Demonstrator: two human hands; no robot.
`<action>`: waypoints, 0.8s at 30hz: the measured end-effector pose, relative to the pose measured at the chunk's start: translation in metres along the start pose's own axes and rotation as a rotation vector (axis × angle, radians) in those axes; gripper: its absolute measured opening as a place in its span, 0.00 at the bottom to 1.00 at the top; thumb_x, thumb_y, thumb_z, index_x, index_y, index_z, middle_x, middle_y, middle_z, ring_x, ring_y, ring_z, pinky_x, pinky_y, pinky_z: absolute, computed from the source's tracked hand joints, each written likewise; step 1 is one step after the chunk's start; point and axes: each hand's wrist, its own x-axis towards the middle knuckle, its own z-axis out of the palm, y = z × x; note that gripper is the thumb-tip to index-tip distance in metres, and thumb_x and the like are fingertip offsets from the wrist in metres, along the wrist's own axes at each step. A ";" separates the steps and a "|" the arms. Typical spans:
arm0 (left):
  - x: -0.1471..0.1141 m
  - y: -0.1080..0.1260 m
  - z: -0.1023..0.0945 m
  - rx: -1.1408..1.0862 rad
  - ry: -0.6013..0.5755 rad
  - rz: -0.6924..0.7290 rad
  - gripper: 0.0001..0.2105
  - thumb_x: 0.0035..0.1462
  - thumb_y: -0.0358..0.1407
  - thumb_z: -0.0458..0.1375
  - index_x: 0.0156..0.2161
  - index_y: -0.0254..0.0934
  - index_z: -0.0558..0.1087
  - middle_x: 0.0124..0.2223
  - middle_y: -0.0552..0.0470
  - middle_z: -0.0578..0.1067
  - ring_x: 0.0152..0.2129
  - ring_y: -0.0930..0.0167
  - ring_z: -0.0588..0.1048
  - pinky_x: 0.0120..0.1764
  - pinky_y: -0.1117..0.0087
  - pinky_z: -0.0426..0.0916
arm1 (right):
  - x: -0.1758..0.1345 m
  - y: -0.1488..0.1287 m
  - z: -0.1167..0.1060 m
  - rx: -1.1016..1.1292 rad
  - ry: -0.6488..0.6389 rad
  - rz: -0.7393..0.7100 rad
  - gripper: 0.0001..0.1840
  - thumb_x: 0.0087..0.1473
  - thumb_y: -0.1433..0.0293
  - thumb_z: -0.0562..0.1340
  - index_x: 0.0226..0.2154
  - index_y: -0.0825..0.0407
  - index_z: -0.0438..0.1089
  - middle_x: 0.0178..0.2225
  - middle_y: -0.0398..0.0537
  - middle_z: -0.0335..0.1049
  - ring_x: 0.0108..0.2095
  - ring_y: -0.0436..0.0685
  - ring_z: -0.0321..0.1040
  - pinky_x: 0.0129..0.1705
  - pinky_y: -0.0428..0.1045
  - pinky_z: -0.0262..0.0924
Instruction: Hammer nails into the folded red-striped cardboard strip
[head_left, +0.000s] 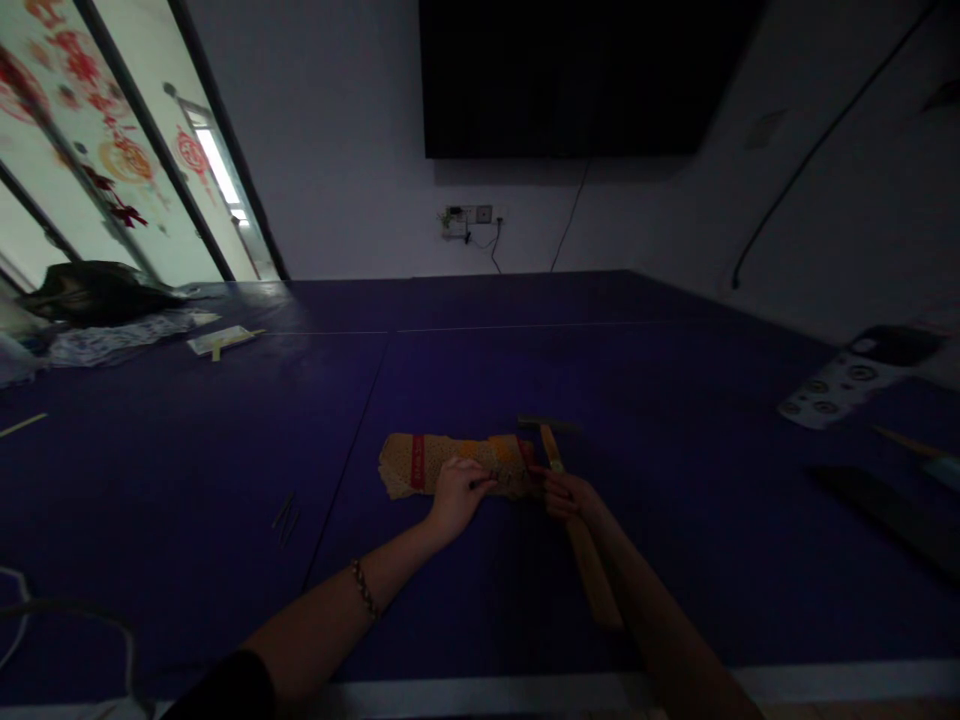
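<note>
A flat, speckled tan piece [442,452] with a red lettered band and orange patches lies on the purple surface. My left hand [457,495] rests over its near edge, and its fingers pinch a short dark nail [482,482]. My right hand [568,495] is closed around the wooden handle of a hammer [592,575], with a finger stretched toward the piece's right end. The hammer's metal head lies just beyond the piece, at its right. Off to the left, several thin nails [285,515] lie loose.
The purple surface [225,430] has a seam near its middle. A patterned cylindrical object [840,385] and a dark flat strip [892,520] lie at right. A dark bag [101,290] and a small white tray [221,340] are at far left; a cable [75,610] curves at near left.
</note>
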 end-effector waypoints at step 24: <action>-0.002 0.000 0.001 -0.061 0.026 0.002 0.08 0.50 0.33 0.57 0.23 0.36 0.75 0.30 0.49 0.73 0.33 0.68 0.70 0.38 0.66 0.63 | 0.002 0.000 -0.004 -0.016 -0.056 0.001 0.04 0.46 0.70 0.60 0.27 0.54 0.69 0.09 0.28 0.41 0.07 0.41 0.31 0.10 0.41 0.38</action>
